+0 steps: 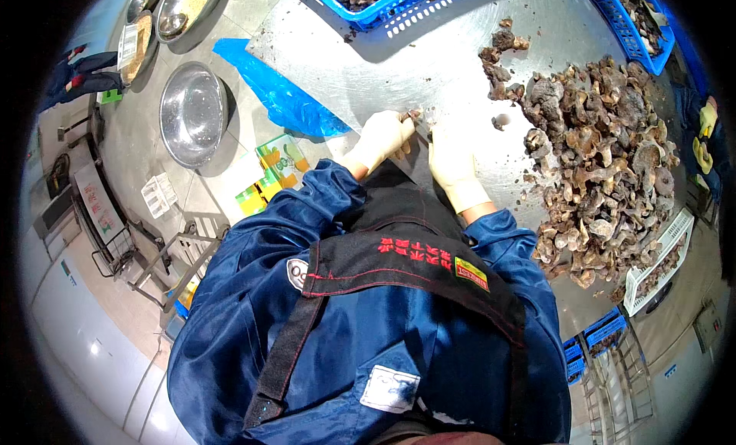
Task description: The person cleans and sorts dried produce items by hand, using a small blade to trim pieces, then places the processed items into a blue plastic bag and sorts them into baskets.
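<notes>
My left hand point(384, 139), in a pale rubber glove, holds a small brown mushroom piece point(413, 115) between thumb and fingers at the near edge of the metal table point(460, 77). Just right of it is my right hand point(450, 160), gloved alike, its fingertips close to the piece; a small dark thing shows beside them, too little to name. Further right lies a large heap of brown mushrooms point(604, 169), with a few loose ones point(500, 71) at its upper left. Dark crumbs dot the metal.
Blue plastic baskets of mushrooms point(368, 19) point(638, 37) stand at the far side. A blue plastic bag point(287, 103) hangs at the left corner. A steel bowl point(192, 114) is on the floor. A white basket point(658, 261) stands lower right; a co-worker's gloved hands point(706, 134) are at far right.
</notes>
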Action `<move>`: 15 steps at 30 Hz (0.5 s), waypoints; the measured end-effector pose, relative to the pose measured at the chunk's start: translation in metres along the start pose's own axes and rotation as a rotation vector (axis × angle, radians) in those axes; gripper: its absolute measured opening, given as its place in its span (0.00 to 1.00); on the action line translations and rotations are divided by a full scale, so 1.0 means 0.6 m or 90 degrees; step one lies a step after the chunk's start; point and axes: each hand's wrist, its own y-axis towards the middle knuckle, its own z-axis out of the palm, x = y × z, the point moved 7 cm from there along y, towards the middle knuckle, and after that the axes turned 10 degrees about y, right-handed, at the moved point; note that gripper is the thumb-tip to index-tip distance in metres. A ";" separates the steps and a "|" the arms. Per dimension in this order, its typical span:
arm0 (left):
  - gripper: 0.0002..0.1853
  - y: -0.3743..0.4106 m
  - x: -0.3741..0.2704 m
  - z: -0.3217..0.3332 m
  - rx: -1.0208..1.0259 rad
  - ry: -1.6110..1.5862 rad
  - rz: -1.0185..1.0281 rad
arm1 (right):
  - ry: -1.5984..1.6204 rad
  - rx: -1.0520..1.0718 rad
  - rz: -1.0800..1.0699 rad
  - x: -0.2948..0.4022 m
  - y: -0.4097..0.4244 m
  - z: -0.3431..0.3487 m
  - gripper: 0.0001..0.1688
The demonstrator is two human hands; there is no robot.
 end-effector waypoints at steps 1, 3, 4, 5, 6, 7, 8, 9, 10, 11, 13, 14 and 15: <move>0.22 -0.002 -0.004 0.001 -0.003 0.013 0.008 | 0.013 -0.012 -0.006 0.008 -0.003 -0.005 0.13; 0.20 0.000 -0.006 0.003 -0.022 0.042 0.031 | 0.035 0.156 0.190 -0.024 -0.005 0.017 0.14; 0.19 -0.002 -0.003 0.006 -0.040 0.048 0.046 | 0.050 0.158 0.204 -0.021 -0.009 0.015 0.15; 0.19 -0.002 0.000 0.007 -0.058 0.054 0.060 | 0.065 0.160 0.218 -0.018 -0.009 0.014 0.16; 0.18 -0.005 -0.015 -0.003 -0.082 0.076 0.079 | 0.088 0.138 0.281 -0.027 -0.002 0.003 0.18; 0.18 -0.015 -0.018 -0.006 -0.073 0.049 0.059 | 0.098 0.127 0.308 -0.038 -0.007 0.001 0.18; 0.19 -0.030 -0.019 -0.007 -0.065 0.022 0.038 | 0.108 0.117 0.336 -0.056 -0.017 0.001 0.19; 0.19 -0.043 -0.023 -0.013 -0.057 -0.003 0.017 | 0.121 0.106 0.363 -0.065 -0.024 0.000 0.19; 0.18 -0.043 -0.030 -0.018 -0.086 0.057 0.065 | 0.102 -0.049 0.111 -0.023 -0.019 -0.029 0.19; 0.18 -0.043 -0.032 -0.022 -0.097 0.070 0.069 | 0.160 0.013 0.148 -0.028 -0.021 -0.010 0.19; 0.17 -0.045 -0.043 -0.022 -0.114 0.093 0.079 | 0.270 0.138 0.224 0.005 -0.006 -0.018 0.19; 0.17 -0.051 -0.051 -0.025 -0.120 0.091 0.086 | 0.259 0.212 0.321 -0.017 -0.010 0.000 0.19; 0.17 -0.050 -0.054 -0.027 -0.141 0.128 0.100 | 0.259 0.205 0.320 -0.024 -0.012 0.003 0.19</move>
